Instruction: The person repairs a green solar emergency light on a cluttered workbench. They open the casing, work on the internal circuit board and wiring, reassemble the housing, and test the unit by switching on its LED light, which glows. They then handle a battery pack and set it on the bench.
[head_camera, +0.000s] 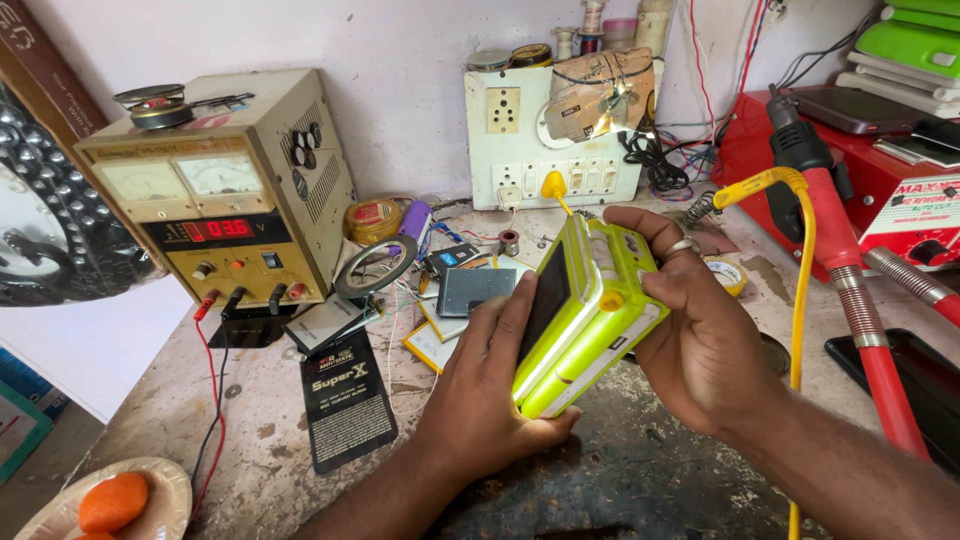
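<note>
At the frame's centre, above the scuffed grey bench, a glossy lime-green rectangular plastic device stands tilted, long axis rising toward upper right. The left hand cups its lower end, fingers flat against the dark screen; the right hand clasps its upper edge, fingers curled over.

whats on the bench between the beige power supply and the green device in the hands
In the head view, between the power supply and the green device lie a tape roll, a metal ring, a small grey screen part and loose thin wires.
</note>
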